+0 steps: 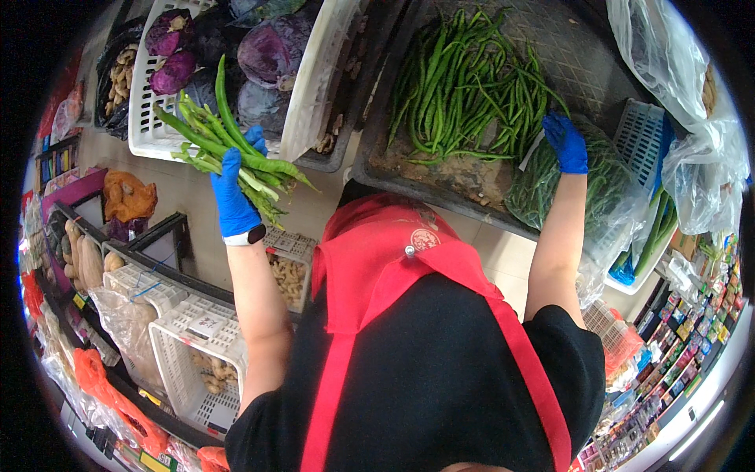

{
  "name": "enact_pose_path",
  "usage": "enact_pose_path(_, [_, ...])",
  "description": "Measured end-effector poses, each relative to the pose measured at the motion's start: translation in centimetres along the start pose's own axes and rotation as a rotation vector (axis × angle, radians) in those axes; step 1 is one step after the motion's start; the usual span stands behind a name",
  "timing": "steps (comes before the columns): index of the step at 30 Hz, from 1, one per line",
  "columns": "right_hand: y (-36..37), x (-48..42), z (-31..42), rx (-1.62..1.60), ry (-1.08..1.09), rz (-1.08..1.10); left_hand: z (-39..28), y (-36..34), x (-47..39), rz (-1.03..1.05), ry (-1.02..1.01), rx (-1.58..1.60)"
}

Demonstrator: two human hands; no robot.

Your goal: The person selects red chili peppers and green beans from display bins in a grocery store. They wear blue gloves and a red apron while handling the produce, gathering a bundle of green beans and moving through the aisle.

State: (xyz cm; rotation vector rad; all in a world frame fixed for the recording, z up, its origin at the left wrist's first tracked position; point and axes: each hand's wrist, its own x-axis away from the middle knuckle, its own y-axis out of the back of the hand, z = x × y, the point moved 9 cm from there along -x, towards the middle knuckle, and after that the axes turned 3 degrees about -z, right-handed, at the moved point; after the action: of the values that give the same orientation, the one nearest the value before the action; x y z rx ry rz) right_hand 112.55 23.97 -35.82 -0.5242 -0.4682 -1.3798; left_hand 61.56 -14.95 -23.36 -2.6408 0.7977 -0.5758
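Note:
My left hand (233, 189), in a blue glove, grips a mixed bunch of long green peppers (227, 135) and pale green stalks. It holds them in front of a white plastic crate (141, 106) of purple cabbages (274, 50). My right hand (565, 143), also gloved in blue, is at the right side of a dark tray (436, 189). A heap of long thin green peppers (460, 88) lies in that tray. Beneath my right hand sits a clear plastic bag (566, 200) full of thin green vegetables; whether the fingers pinch the bag or a pepper is unclear.
To the right stand a blue basket (637, 130) and draped clear plastic (696, 171). A white crate (200, 330) with ginger-like roots is at lower left, near another crate of roots (288, 277). An orange net bag (130, 194) lies on the left. Packaged goods line shelves (678, 336).

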Motion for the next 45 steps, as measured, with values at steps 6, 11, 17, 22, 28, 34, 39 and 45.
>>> enact_pose_path(6, [-0.7,-0.7,-0.6,0.191,0.002,-0.029,-0.1,0.2,0.1,-0.017,0.003,-0.004])
enact_pose_path(11, [0.4,-2.9,-1.5,1.135,-0.031,-0.202,0.2,-0.4,-0.4,0.027,0.003,-0.015])
enact_pose_path(17, [-1.6,1.5,1.6,1.099,0.658,-0.564,0.0,-0.4,-0.4,0.028,-0.004,0.001])
enact_pose_path(22, [-7.7,8.0,0.7,0.629,0.825,-0.516,1.0,1.8,-0.1,-0.047,0.073,0.158])
enact_pose_path(28, [-13.4,5.6,-10.2,0.957,0.52,-0.481,1.2,1.0,-0.5,-0.011,0.173,0.137])
enact_pose_path(34, [-15.8,5.6,-10.2,0.999,0.305,-0.652,0.9,0.6,0.0,-0.008,0.127,0.095])
enact_pose_path(39, [-14.2,2.5,-11.2,0.729,0.485,-0.509,1.1,0.8,-0.6,0.025,0.111,0.095])
enact_pose_path(45, [-14.2,1.4,-10.6,0.429,0.475,-0.249,0.8,0.9,-0.3,0.014,0.09,0.087])
